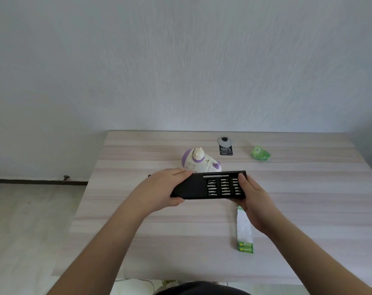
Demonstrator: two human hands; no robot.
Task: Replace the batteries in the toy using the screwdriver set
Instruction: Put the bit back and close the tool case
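One table [181, 241] carries everything, and above its middle both hands hold one screwdriver set [208, 185], a long black case with its tray slid partway out to the right. The left hand [159, 192] wraps the closed sleeve end, fingers over the far edge and thumb under the near one. The right hand [255, 201] curls around the tray end, one fingertip pressing on its top. Rigid and probably light, the case should be gripped by its long edges and kept level, since the small bits could spill. Three columns of bits show, their exact count too fine to read. One white-and-purple toy [199, 161] lies just beyond the case, a hard plastic shell best held by its body. One battery pack [245, 233], seemingly with two cells left, lies near right. One crumpled green wrapper [260, 153] and one black tag [225, 146] sit far right.
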